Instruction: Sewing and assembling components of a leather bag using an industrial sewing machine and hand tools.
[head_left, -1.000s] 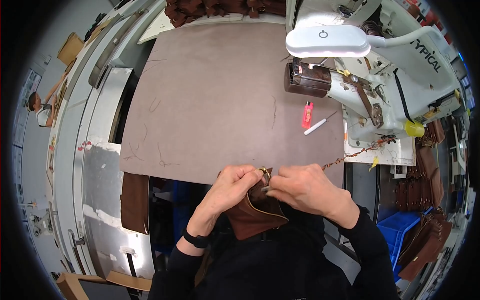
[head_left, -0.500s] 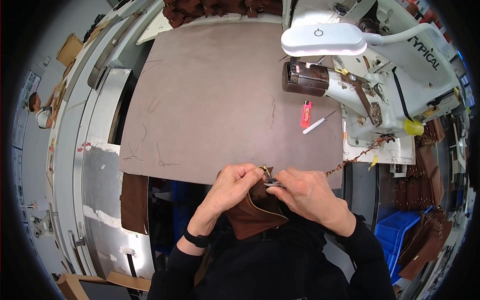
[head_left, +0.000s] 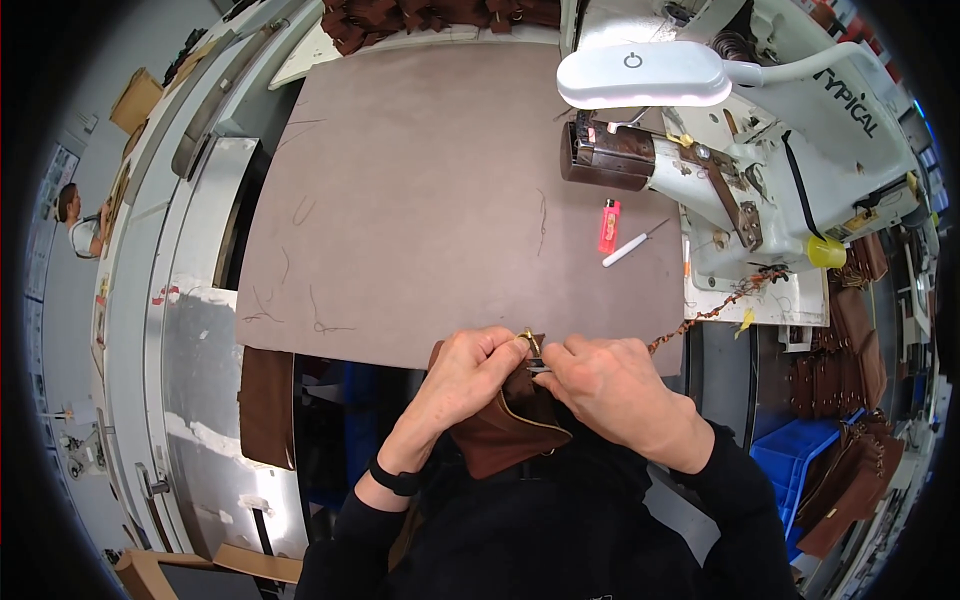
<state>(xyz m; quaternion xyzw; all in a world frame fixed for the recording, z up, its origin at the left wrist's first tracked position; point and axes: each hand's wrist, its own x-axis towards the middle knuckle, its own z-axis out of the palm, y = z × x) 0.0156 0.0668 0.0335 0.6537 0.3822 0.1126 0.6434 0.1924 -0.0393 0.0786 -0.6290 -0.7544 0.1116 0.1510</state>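
At the table's near edge I hold a small brown leather bag with a pale zip edge along its opening. My left hand is closed, pinching the bag's upper edge beside a brass-coloured metal fitting. Close against it, my right hand is closed around thread snips. Only the snips' short metal blades show; the palm covers the rest. The blades lie at the bag's edge, just below the fitting. Whether a thread is between them is too small to tell.
Loose threads lie on the brown table. To the right are a pink lighter, a white-handled awl and a sewing machine under a white lamp. Brown pieces fill the far edge. A blue crate stands at lower right.
The snips' blades look closer together than before, and my right hand has turned slightly. The left hand keeps its pinch. A distant person at the far left has shifted a little.
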